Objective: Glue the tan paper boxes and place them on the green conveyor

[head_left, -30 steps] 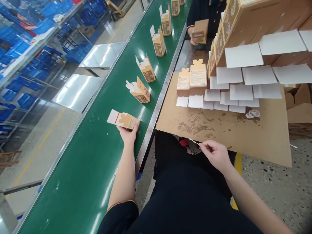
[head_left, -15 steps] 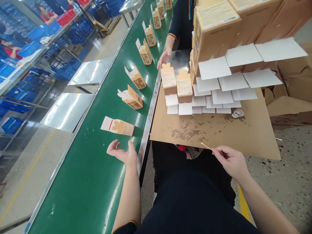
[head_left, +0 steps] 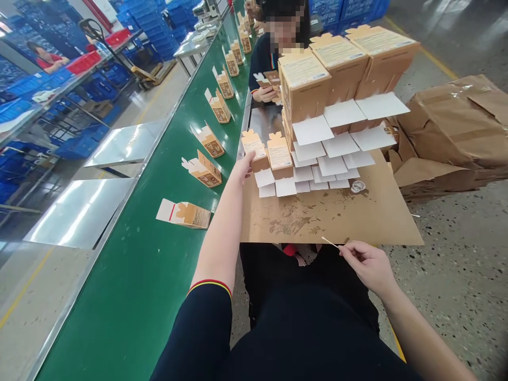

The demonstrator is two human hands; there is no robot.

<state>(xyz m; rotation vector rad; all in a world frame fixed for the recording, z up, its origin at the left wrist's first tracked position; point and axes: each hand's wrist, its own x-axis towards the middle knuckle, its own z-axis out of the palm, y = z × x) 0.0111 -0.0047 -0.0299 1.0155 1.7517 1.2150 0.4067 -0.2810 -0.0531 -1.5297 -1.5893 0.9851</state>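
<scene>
My left hand (head_left: 243, 167) reaches forward to a small brown cardboard box (head_left: 255, 144) at the left end of the stack. Its fingers close on that box's left side, and some of them are hidden. Pinched in my right hand (head_left: 367, 263) is a cotton swab (head_left: 330, 242), its tip pointing left over the near edge of the cardboard sheet (head_left: 309, 227). Beside the touched box stands a second box (head_left: 280, 153). More boxes (head_left: 305, 74) are piled behind and to the right, with white flaps (head_left: 313, 130) sticking out toward me.
A green conveyor belt (head_left: 130, 275) runs along my left, carrying several open boxes (head_left: 190, 214). Across the stack a co-worker (head_left: 260, 66) handles a box. A small clear round item (head_left: 357, 186) and wet marks lie on the sheet. A large brown paper-wrapped bundle (head_left: 456, 127) is at right.
My left hand has moved from over the belt, forward and right, onto the leftmost box. The view has shifted. The co-worker's hand has left that box and now holds another. My right hand keeps the swab.
</scene>
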